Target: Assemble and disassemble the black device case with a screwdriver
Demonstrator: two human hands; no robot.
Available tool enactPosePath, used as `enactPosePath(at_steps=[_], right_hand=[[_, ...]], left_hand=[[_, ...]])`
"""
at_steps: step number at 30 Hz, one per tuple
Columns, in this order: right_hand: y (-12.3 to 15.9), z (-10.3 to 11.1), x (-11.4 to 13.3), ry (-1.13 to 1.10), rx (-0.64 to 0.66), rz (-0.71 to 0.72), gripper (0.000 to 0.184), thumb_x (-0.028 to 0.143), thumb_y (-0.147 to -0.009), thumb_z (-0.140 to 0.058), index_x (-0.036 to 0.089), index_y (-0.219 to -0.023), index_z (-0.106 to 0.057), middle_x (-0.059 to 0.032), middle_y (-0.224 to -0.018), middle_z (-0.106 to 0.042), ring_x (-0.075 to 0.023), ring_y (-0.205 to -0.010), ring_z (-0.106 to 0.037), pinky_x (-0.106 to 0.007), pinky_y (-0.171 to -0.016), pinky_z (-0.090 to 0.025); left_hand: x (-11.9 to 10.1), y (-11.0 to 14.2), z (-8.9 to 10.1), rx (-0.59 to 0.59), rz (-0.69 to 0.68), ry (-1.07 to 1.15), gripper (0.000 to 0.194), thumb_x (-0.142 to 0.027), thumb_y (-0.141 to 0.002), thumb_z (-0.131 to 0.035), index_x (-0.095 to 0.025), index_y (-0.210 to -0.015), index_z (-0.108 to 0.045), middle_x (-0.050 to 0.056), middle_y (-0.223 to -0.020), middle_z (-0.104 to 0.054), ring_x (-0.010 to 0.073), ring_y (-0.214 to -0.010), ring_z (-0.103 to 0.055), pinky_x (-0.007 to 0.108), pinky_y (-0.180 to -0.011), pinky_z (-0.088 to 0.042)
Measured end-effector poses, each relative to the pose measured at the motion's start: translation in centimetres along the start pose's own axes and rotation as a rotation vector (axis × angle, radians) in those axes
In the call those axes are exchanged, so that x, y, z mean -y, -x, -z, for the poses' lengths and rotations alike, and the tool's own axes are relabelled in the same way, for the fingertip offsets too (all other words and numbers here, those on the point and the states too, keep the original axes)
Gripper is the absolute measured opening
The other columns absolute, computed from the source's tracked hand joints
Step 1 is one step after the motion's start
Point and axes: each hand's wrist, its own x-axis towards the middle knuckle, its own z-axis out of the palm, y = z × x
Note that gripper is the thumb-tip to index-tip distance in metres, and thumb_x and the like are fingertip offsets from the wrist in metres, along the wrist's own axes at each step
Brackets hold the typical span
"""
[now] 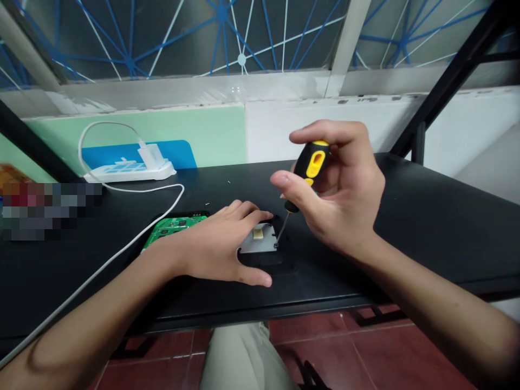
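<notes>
In my right hand [345,184] is a screwdriver [311,162] with a black and yellow handle, its thin shaft slanting down to the left. The tip meets the lower right corner of a silver metal plate [264,244], which carries a small yellowish pad [258,234]. My left hand [221,238] lies over the device, fingers spread, with the thumb below the plate and the fingertips along its upper edge. Left of that hand, a green circuit board [173,227] shows in a dark casing; the hand hides part of it.
A white power strip [132,171] with a plugged-in charger [150,157] stands against the wall. Its white cable [134,244] runs across the black table [426,227] to the front left. Two tiny screw-like bits lie behind the board. A pixelated patch covers the left side.
</notes>
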Motion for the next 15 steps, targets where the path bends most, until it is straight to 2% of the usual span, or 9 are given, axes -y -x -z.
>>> enactPosePath(at_steps=[2,6,9,12,15], right_hand=[[0.03,0.02,0.22,-0.037,-0.002,-0.021,0.029,0.043,-0.089,-0.062,0.028,-0.114,-0.062,-0.0054,-0.119,-0.061,-0.0159,-0.082,-0.068,-0.029,-0.061,-0.062],[0.09,-0.03,0.08,-0.168,0.057,-0.059,0.03,0.034,-0.098,-0.047,0.031,-0.126,-0.057,-0.0025,-0.113,-0.065,-0.0142,-0.086,-0.07,-0.029,-0.066,-0.064],[0.07,-0.07,-0.25,-0.127,0.064,-0.04,0.033,0.033,-0.096,-0.052,0.031,-0.129,-0.054,-0.0026,-0.111,-0.066,-0.0134,-0.083,-0.07,-0.027,-0.066,-0.063],[0.01,-0.08,-0.36,-0.01,0.031,-0.017,0.033,0.039,-0.09,-0.063,0.03,-0.122,-0.057,-0.0054,-0.116,-0.065,-0.0141,-0.08,-0.068,-0.026,-0.062,-0.062],[-0.01,-0.07,-0.33,0.006,0.005,0.018,0.034,0.044,-0.086,-0.066,0.028,-0.115,-0.059,-0.0058,-0.119,-0.062,-0.014,-0.079,-0.067,-0.026,-0.06,-0.061]], left_hand=[[0.04,0.03,0.01,-0.004,0.0,0.006,0.089,-0.065,-0.076,-0.069,-0.02,-0.145,-0.035,0.013,-0.135,-0.047,0.0338,-0.126,-0.042,0.048,-0.107,-0.039],[0.15,0.1,-0.07,-0.022,-0.007,0.012,0.088,-0.065,-0.076,-0.069,-0.019,-0.143,-0.037,0.013,-0.134,-0.048,0.033,-0.123,-0.045,0.046,-0.104,-0.042],[0.1,0.1,-0.07,-0.021,-0.002,0.004,0.088,-0.064,-0.075,-0.07,-0.019,-0.143,-0.038,0.013,-0.134,-0.048,0.0337,-0.124,-0.044,0.047,-0.104,-0.041],[-0.04,0.04,0.01,-0.002,0.004,-0.007,0.088,-0.062,-0.076,-0.071,-0.019,-0.144,-0.037,0.014,-0.136,-0.047,0.0341,-0.126,-0.042,0.048,-0.107,-0.039],[-0.12,-0.01,0.08,0.01,0.01,-0.005,0.089,-0.062,-0.076,-0.071,-0.019,-0.145,-0.035,0.013,-0.136,-0.047,0.0342,-0.127,-0.042,0.048,-0.108,-0.037]])
